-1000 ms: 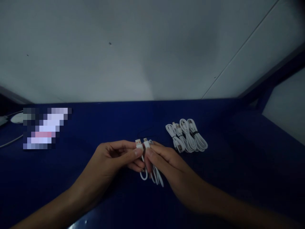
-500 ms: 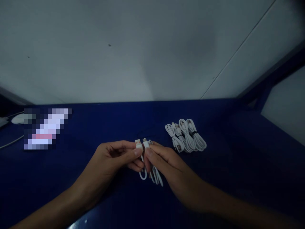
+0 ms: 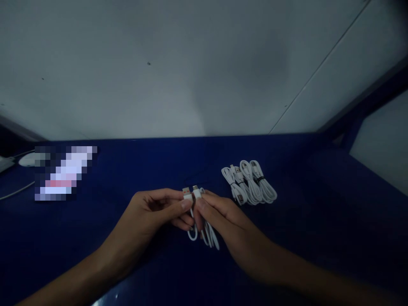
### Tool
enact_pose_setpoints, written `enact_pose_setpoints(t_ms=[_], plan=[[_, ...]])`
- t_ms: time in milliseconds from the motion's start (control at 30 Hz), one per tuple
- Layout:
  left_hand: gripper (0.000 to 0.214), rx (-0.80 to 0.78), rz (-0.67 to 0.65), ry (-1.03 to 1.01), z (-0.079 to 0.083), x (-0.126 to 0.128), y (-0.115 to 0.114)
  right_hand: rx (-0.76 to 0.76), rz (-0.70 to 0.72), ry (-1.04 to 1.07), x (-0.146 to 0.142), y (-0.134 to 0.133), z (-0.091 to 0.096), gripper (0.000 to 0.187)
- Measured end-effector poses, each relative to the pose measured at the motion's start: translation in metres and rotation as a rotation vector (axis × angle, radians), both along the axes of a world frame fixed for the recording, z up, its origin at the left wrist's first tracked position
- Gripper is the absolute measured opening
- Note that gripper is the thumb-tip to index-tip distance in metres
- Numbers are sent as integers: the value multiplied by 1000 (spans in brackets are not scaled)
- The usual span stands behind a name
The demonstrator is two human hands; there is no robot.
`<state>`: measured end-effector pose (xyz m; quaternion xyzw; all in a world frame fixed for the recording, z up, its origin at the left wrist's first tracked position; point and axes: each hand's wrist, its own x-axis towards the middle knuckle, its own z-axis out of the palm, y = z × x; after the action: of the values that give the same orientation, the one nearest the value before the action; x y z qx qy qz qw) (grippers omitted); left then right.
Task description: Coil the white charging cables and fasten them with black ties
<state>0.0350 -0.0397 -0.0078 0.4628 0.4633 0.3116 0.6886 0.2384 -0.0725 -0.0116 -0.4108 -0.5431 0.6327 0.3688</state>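
Fingers (image 3: 179, 208) pinched tight — left hand (image 3: 148, 214) on USB plug (image 3: 188, 196), right hand (image 3: 228, 221) on narrower plug (image 3: 197, 193) — bundled cables (image 3: 254, 187) nearby.

The head-worn camera looks forward and down (from fairly near) at the hands (image 3: 145, 216).

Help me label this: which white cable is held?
The cable the left hand and right hand pinch by its plugs; the other cables lie bundled on the blue table.

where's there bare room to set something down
Bare table lies between the pixelated patch and the cable bundles, and right of them. It is crowded where the bundles huddle and where the left hand and right hand hold another cable.
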Motion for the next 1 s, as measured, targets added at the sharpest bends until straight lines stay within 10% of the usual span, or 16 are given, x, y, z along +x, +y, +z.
enact_pose_setpoints(t_ms=[1000], plan=[[18, -37, -6, -23, 1, 0, -2, 5, 27, 11, 0, 2, 2, 45]])
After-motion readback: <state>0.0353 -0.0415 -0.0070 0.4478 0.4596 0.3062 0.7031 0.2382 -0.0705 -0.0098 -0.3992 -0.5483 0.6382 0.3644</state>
